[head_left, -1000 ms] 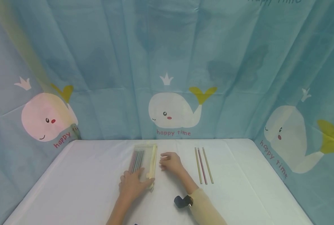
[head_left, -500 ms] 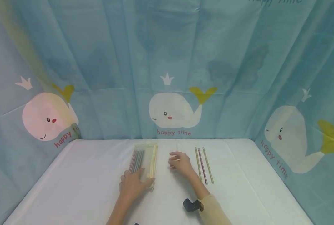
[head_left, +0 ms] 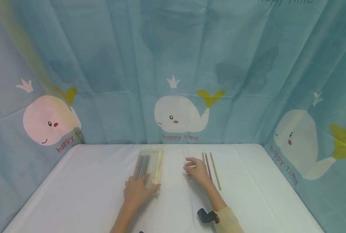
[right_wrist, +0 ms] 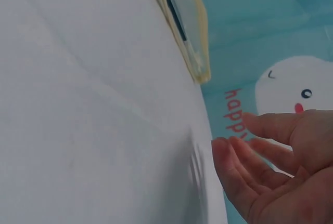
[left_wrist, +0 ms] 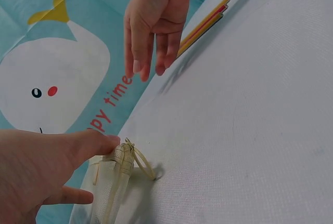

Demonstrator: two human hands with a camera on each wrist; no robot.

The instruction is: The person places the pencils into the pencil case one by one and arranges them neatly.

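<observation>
A see-through mesh pencil case (head_left: 154,163) with pale yellow edging lies left of centre on the white table, several dark and reddish pencils (head_left: 142,165) showing inside it. My left hand (head_left: 139,192) rests across its near end, thumb by the zip edge; in the left wrist view the thumb touches the zip end (left_wrist: 122,154). My right hand (head_left: 197,170) hovers with loosely bent fingers and holds nothing. Behind it lie three slim pencils, two yellowish ones (head_left: 215,170) and a red one (head_left: 208,163), partly hidden by the hand and wrist.
A blue curtain (head_left: 243,119) printed with whales hangs behind and beside the white table (head_left: 74,194). A black device (head_left: 206,216) sits on my right wrist by the sleeve.
My right hand has moved right, away from the pencil case and toward the three loose pencils. My left hand and the case have stayed in place.
</observation>
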